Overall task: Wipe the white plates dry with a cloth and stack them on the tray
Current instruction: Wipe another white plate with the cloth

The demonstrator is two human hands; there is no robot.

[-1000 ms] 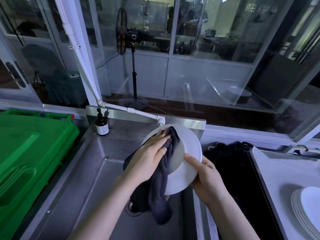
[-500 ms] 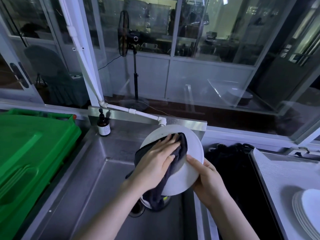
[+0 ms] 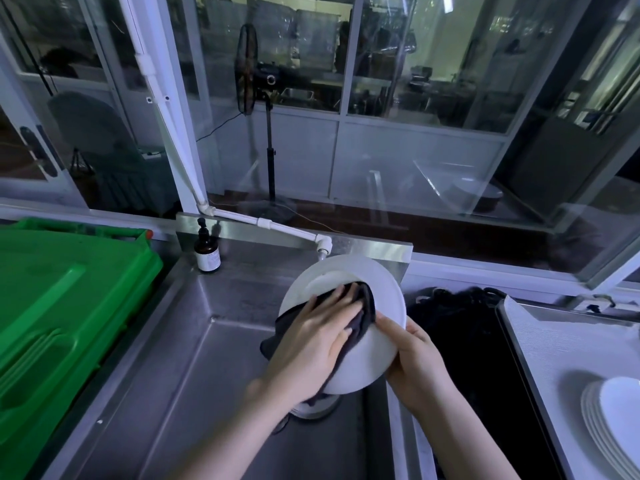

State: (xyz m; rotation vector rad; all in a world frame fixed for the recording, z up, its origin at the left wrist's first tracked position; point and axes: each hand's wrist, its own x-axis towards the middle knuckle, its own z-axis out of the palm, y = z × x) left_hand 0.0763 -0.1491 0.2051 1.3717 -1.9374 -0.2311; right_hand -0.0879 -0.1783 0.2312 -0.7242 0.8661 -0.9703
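L hand (image 3: 311, 344) lies flat on a dark cloth (image 3: 365, 308), fingers straight & close together, pressing it against the face of a white plate (image 3: 374, 362); it grips nothing. R hand (image 3: 415, 362) holds that plate by its lower right rim, thumb on the face, fingers curled round behind. Plate is tilted up on edge, face toward the person, held in the air over the right side of the sink (image 3: 156, 358); it touches only hands & cloth. Cloth's loose end hangs below the plate's lower edge, by the L wrist. Drain (image 3: 317, 408) shows just under it, at the near right of the basin floor.

To the right, a tray (image 3: 554, 341) w/ a pale surface; a stack of white plates (image 3: 620, 420) sits at its near right part, cut off by the frame edge. Btwn sink & tray, a dark recess w/ a black bundle (image 3: 460, 323) at its far end; can't tell what it is. Just beside the sink's left edge, a green bin (image 3: 52, 323).

Brown pump bottle (image 3: 207, 252) stands upright at the sink's back left corner. White pipe (image 3: 270, 225) runs along the sink's back edge & ends in an elbow w/ spout just above the plate's top rim. Behind that, a glass partition (image 3: 415, 150); beyond it a standing fan (image 3: 247, 81), seen side-on.
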